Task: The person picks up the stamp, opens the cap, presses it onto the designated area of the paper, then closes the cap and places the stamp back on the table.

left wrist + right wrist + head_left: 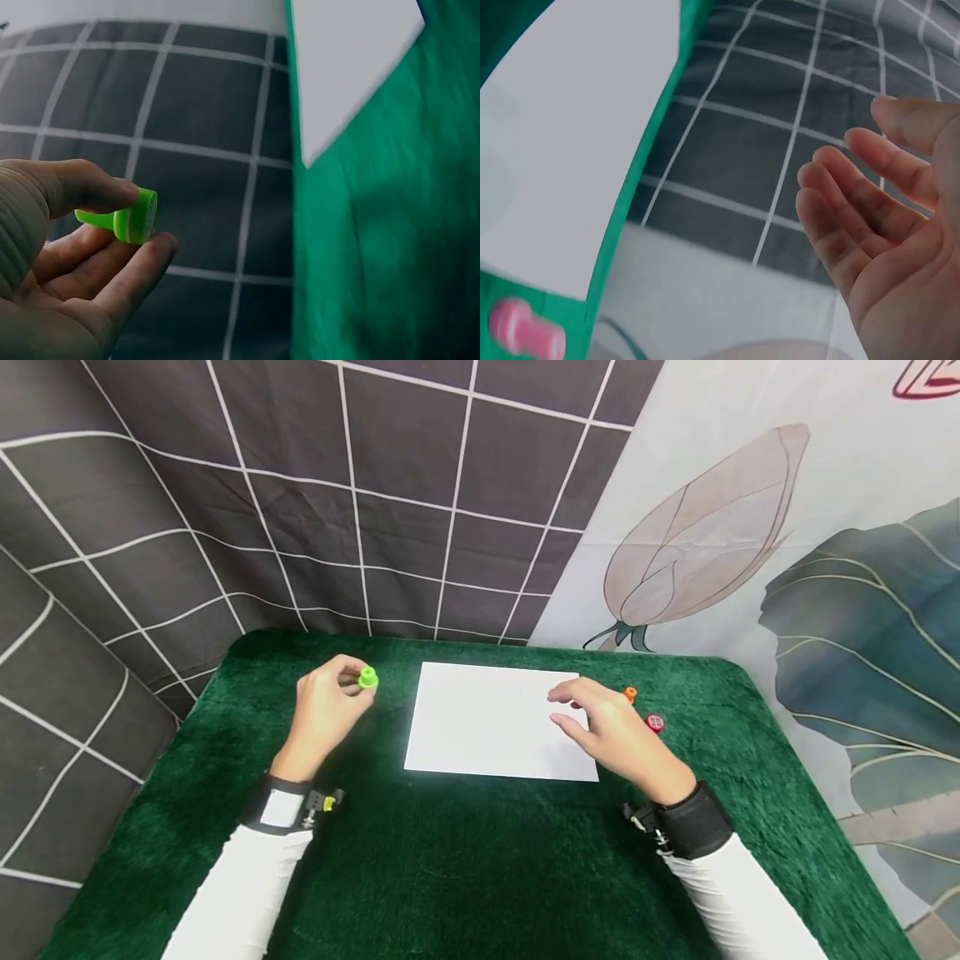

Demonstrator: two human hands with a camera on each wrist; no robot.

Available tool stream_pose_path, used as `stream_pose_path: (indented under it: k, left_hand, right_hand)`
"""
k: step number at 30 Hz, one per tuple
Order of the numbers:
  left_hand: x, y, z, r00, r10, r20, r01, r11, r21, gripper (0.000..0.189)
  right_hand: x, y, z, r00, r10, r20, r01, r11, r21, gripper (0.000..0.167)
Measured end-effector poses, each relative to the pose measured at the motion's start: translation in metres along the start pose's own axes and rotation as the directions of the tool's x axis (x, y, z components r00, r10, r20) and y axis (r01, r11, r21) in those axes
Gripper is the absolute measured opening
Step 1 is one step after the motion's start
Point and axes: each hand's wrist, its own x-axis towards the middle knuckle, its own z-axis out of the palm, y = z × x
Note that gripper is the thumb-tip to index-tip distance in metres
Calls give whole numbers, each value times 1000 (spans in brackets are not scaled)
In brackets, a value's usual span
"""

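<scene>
My left hand (330, 706) pinches a small bright green stamp (367, 678) between thumb and fingers, left of the white paper. In the left wrist view the thumb presses on the top side of the green stamp (136, 216), a finger supports it below, and its round face points right. Over the right part of the sheet of paper (487, 718) hovers my right hand (611, 727). In the right wrist view this hand (885, 225) holds nothing, its fingers loosely bent and thumb apart.
Right of the paper, partly behind the right hand, are an orange stamp (630, 694) and a red stamp (655, 722) with its patterned face showing. A green cloth (465, 860) covers the table. A dark gridded curtain (405, 443) hangs behind, beside a white leaf-printed one.
</scene>
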Motion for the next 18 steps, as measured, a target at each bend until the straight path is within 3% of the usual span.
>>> stream_pose_path:
  k: [5, 9, 18]
  left_hand:
    - [13, -25, -10, 999, -32, 32, 29, 995, 92, 22]
    - [22, -48, -17, 997, -48, 58, 39, 989, 141, 21]
    - [32, -85, -27, 990, -72, 122, 40, 969, 246, 25]
  right_hand:
    - [-6, 20, -23, 998, 19, 61, -13, 994, -109, 23]
    - [-7, 34, -41, 985, 97, 145, -71, 982, -174, 25]
    - [-13, 62, -49, 899, 230, 374, -126, 951, -283, 27]
